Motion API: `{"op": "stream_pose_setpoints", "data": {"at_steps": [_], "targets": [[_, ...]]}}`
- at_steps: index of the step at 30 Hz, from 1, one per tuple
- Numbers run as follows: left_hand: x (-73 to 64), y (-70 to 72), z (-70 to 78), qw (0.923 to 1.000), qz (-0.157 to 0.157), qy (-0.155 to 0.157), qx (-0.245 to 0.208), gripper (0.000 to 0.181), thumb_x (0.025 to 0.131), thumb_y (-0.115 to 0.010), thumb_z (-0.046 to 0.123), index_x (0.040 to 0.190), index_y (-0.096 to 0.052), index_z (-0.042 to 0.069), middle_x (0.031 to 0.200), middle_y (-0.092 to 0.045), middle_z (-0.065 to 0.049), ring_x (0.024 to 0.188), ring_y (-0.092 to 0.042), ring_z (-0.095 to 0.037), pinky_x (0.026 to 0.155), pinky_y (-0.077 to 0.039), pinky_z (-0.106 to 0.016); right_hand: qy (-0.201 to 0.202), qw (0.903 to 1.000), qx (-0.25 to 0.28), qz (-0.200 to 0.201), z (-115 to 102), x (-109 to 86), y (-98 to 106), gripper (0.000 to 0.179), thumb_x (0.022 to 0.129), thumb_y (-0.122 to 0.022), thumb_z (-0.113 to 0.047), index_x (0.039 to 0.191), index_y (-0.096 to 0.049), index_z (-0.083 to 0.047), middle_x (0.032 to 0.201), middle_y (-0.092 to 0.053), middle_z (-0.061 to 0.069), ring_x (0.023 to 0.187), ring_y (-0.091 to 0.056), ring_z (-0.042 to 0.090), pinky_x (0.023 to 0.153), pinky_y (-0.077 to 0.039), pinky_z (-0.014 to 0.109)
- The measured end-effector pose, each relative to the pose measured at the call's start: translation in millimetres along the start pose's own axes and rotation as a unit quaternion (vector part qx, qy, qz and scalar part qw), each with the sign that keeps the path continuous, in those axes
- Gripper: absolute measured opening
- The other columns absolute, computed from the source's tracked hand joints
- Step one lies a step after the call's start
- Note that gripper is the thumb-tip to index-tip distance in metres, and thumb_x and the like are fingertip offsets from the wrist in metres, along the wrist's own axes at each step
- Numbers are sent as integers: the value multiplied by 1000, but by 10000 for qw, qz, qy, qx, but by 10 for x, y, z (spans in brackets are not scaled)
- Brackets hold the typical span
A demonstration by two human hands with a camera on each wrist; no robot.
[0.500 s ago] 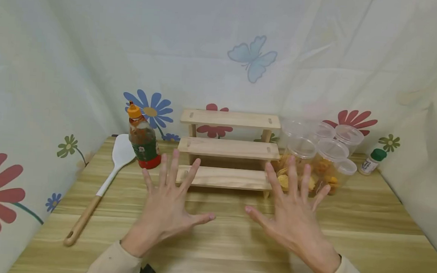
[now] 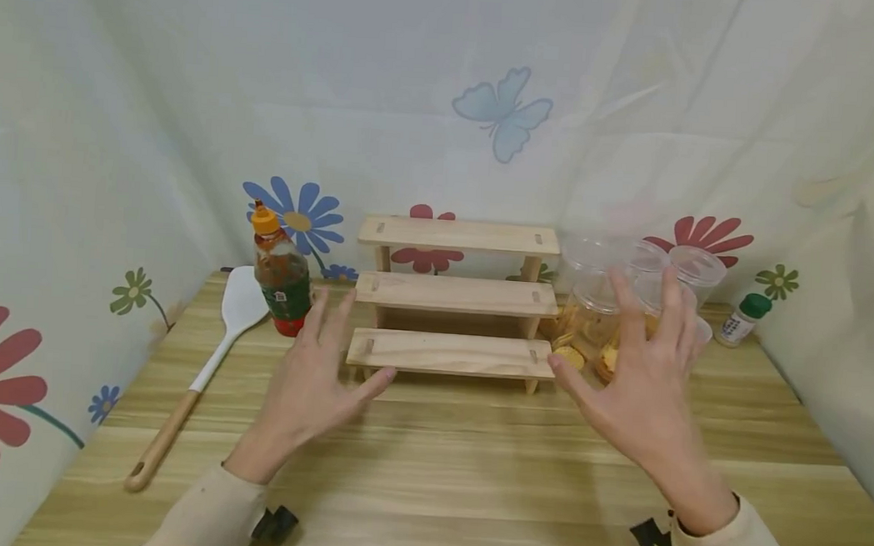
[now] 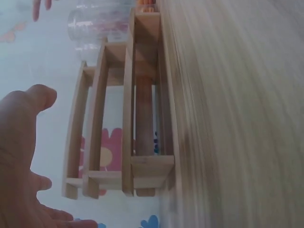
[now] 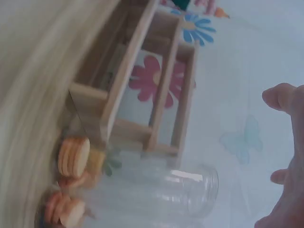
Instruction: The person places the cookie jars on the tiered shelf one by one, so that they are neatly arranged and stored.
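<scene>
My left hand [image 2: 305,403] hovers over the table, its fingers extended near the red sauce bottle [image 2: 286,285] with an orange cap. It appears to hold nothing. Fingers spread and slightly bent, my right hand [image 2: 647,399] is raised before the clear plastic jars [image 2: 588,307] and hides part of them. Round sandwich cookies [image 4: 73,156] show at the jars' bottom in the right wrist view. Whether the right fingers touch a jar is hard to tell in the head view; the right wrist view shows them apart. Between the hands stands a three-step wooden rack [image 2: 454,293].
A white spatula [image 2: 243,303] with a wooden handle lies on the left of the wooden table [image 2: 454,483]. At the back right stands a small green-capped shaker [image 2: 740,321]. A flower-printed curtain [image 2: 388,95] encloses the back and sides.
Both hands have moved apart from in front of the rack. The left shifted left towards the sauce bottle, the right moved right towards the jars. Their widely spread fingers have drawn somewhat closer together.
</scene>
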State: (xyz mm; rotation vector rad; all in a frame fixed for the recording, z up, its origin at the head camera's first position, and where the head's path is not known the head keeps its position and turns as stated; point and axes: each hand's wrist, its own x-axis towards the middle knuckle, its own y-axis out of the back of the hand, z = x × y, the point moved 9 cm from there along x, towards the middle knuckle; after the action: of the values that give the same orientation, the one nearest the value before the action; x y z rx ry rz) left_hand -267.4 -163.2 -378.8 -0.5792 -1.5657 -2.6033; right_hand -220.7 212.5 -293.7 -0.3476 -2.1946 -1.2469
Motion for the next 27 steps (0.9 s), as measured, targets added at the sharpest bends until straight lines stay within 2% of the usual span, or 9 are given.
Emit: {"op": "stream_pose_setpoints", "data": {"at_steps": [3,6,8,10,13,15,19,23,27], "targets": [[18,-21,-102,9995,-5,126,-285,108,99,-71,72,180,-18,23,182,-21,-25,153,-43,-60,110,-45,-80,13,9995,186,255,166,86,186,110,85,-92,-32,174,-28,-23,184,3,20,166,2,55,116,-17,91],[38,-61,-192,9983,-8,268,-515,101,101,-73,65,178,-26,21,175,-35,-24,147,-53,-54,107,-49,-76,-38,9987,346,374,394,160,361,109,86,-90,-23,174,-26,-21,180,-1,24,167,1,48,120,-15,88],[62,-99,-247,9972,-25,328,-664,96,101,-75,59,176,-30,19,169,-43,-24,141,-59,-49,105,-51,-73,-25,9975,490,501,549,204,484,108,87,-88,-18,174,-24,-17,176,-9,29,164,-7,48,125,-16,80],[88,-141,-298,9956,-60,370,-864,92,102,-78,53,173,-36,15,165,-48,-23,136,-63,-46,104,-54,-69,-266,9950,709,653,725,217,585,102,89,-84,-13,173,-27,-16,173,-19,27,161,-19,44,131,-21,61],[122,-204,-375,9923,-125,398,-1164,82,103,-80,47,168,-44,11,159,-53,-23,130,-68,-43,101,-58,-65,-916,9866,1050,843,1014,200,660,95,94,-81,-7,173,-30,-16,170,-33,19,155,-36,39,126,-29,32],[138,-242,-414,9900,-175,414,-1338,75,103,-81,44,163,-50,11,156,-55,-22,126,-70,-42,99,-60,-61,-1423,9771,1272,940,1220,158,646,90,96,-80,-7,172,-33,-18,170,-39,10,152,-43,28,120,-30,20],[162,-324,-482,9833,-324,484,-1724,61,103,-82,37,154,-60,11,146,-58,-21,119,-75,-38,95,-64,-53,-1890,9608,1739,1049,1571,103,544,76,99,-80,-7,166,-44,-11,151,-53,-5,137,-53,12,113,-37,13],[178,-382,-546,9751,-408,539,-2114,48,104,-82,30,146,-67,12,143,-63,-20,116,-77,-37,96,-64,-54,-2249,9499,2028,775,1884,31,375,69,103,-80,-12,164,-47,-9,137,-53,-21,125,-54,1,106,-40,7],[199,-427,-613,9681,-436,573,-2399,40,105,-81,25,142,-71,14,139,-71,-15,118,-75,-34,102,-60,-56,-2364,9458,2178,456,2112,-38,204,67,105,-79,-16,164,-47,-10,137,-56,-22,125,-55,1,104,-42,6]]}}
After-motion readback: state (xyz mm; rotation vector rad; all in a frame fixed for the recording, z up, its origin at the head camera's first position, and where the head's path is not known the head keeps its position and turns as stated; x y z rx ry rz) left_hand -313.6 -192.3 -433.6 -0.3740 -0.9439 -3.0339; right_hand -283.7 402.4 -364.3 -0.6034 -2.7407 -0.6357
